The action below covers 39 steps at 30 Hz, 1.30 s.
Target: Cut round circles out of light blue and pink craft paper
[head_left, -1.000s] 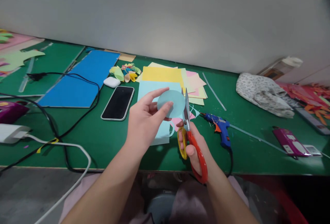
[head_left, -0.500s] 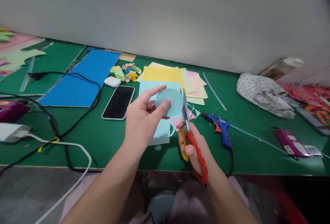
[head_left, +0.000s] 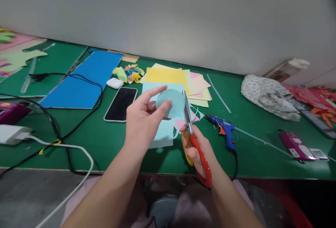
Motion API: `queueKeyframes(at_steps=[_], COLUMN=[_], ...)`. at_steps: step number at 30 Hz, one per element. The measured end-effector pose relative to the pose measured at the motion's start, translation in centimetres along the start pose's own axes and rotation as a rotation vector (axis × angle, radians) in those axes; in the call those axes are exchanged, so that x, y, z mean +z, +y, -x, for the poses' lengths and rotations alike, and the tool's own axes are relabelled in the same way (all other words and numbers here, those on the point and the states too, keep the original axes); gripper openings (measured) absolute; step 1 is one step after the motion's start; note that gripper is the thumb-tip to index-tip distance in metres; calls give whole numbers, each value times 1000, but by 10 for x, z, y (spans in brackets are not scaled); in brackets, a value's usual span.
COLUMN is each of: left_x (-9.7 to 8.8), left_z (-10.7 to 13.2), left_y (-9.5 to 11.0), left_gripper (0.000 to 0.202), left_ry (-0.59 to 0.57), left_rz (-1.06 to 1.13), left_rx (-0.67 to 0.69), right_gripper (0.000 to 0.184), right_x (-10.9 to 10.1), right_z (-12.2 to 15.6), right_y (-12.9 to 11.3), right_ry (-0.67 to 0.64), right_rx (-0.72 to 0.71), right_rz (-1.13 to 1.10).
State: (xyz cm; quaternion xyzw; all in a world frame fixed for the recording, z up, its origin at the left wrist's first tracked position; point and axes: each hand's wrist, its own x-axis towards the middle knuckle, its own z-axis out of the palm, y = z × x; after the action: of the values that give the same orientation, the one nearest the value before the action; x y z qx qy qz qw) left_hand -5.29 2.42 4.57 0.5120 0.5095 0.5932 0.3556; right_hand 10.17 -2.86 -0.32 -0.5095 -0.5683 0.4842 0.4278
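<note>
Between thumb and fingers, my left hand [head_left: 143,116] pinches a light blue paper circle [head_left: 174,103] above the table. My right hand [head_left: 201,147] grips scissors [head_left: 201,161] with one red and one yellow handle loop. Their blades point away from me, nearly together, along the circle's right edge; whether they touch the paper I cannot tell. Beneath my hands lie light blue sheets [head_left: 164,135] and some pink and blue offcuts [head_left: 180,123]. Behind them is a stack of yellow and pastel paper [head_left: 168,75].
On the green table [head_left: 252,126], a blue glue gun [head_left: 223,128] lies right of the scissors. A phone [head_left: 121,104], white case [head_left: 114,83], paper flowers [head_left: 128,74] and blue board [head_left: 86,81] are left. Cables [head_left: 76,146] cross the left side. A cloth bundle [head_left: 267,95] sits right.
My left hand and the paper circle have shifted slightly left. The scissor blades have tilted a little left and remain at the circle's right edge.
</note>
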Motion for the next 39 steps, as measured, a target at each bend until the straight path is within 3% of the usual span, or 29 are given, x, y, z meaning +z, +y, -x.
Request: queueKeyframes(at_steps=[39], left_x=[-5], left_z=[-4], left_y=[-3], left_gripper=[40], left_ry=[65], left_rz=[75], left_rx=[-5], right_gripper=[78], right_x=[0], right_z=[2], right_y=[0], right_ry=[-47], right_rx=[46], right_rz=[4])
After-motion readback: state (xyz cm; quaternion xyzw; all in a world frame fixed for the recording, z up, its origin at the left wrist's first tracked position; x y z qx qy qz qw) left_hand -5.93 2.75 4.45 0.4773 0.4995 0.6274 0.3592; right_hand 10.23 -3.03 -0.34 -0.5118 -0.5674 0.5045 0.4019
